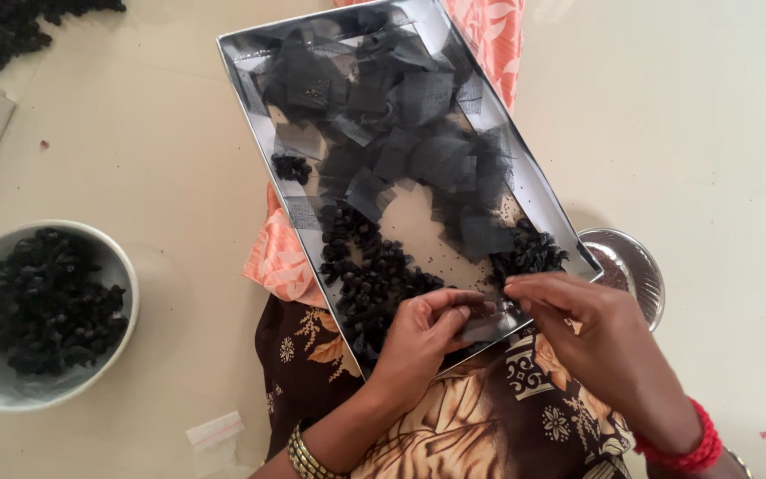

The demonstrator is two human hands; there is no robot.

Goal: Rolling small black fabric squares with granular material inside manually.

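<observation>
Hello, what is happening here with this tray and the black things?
A person sits with a metal tray on the lap. It holds black net squares and small black lumps. The left hand and right hand meet at the tray's near edge, pinching something small between the fingertips; what it is cannot be told. A grey bowl of similar black pieces stands on the floor to the left.

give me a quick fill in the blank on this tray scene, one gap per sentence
1. The metal tray rests tilted on the person's ____.
2. The squares of mesh fabric piled in the tray are ____ in colour.
3. The bowl on the floor at the left holds dark ____ pieces.
4. The right hand wears a ____ beaded bracelet; the left hand is beside it at the tray's near edge.

Missing words: lap; black; small; red
</observation>
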